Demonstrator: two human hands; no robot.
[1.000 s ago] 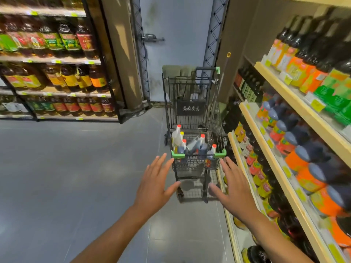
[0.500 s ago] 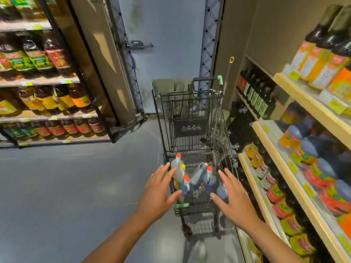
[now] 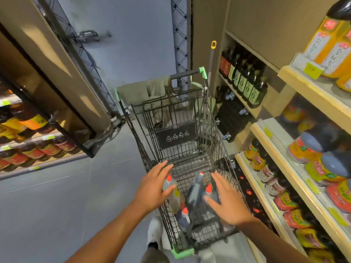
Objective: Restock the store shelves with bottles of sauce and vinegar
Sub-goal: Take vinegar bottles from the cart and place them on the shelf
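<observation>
- Both hands had come closer over the black wire shopping cart (image 3: 176,130) since the earlier frame.
- Left hand (image 3: 153,186) and right hand (image 3: 227,203) hung spread, empty.
- Between them stood red-capped plastic sauce bottles (image 3: 195,190); the next move likely needed closing on one.

A smooth grey floor (image 3: 57,196) fills the lower left of the frame. At upper centre stands a pale door (image 3: 129,44) with a metal handle (image 3: 89,36), flanked by black lattice posts (image 3: 179,35). A tan wall (image 3: 266,19) fills the upper right.
</observation>
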